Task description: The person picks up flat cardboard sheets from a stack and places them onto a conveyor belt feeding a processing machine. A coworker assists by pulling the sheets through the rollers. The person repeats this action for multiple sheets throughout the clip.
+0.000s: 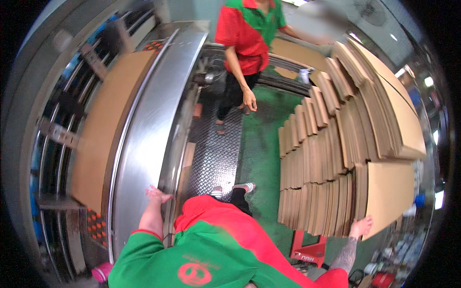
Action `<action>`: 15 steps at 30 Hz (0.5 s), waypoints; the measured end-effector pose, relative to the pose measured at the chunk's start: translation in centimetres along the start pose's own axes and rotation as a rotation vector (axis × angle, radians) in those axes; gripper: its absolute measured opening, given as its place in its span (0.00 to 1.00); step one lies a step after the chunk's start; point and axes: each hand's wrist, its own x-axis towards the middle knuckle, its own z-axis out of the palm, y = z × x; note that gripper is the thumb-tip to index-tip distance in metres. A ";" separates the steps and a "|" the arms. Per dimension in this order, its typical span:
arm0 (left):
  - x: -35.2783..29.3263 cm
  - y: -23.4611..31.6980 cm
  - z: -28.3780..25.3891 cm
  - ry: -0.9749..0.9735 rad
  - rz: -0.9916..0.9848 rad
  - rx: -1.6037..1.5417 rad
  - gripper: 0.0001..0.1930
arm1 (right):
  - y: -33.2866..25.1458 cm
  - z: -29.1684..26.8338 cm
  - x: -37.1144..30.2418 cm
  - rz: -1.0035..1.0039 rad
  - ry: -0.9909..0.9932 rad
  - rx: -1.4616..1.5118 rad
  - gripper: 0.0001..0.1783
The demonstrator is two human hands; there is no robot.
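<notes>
My left hand (157, 194) is at the near end of a long shiny metal table (149, 125), with its fingers spread and nothing in it. On my right stands a tall load of flat brown cardboard sheets (391, 185), piled in several bundles. My right hand (362, 226) has its fingers bent round the lower near edge of the outermost cardboard bundle; the thumb side is partly hidden. A large cardboard sheet (108, 129) lies on the machine just beyond the metal table.
A co-worker (247, 38) in a red and green shirt stands ahead, one arm stretched toward the pile's far end. A red pallet jack (307, 247) sits under the load. Between table and pile run a ridged metal plate (216, 153) and green floor (261, 144).
</notes>
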 end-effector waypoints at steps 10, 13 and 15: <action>-1.0 0.5 -1.4 -0.004 0.007 0.028 0.86 | 0.2 1.4 0.2 -0.053 0.122 0.070 0.58; -0.8 0.9 -1.4 -0.016 -0.026 0.049 0.88 | -0.2 0.1 -0.4 0.004 0.085 0.156 0.57; -1.0 1.0 -1.5 -0.047 -0.041 0.087 0.88 | -0.4 -0.5 -0.6 0.024 0.079 0.163 0.56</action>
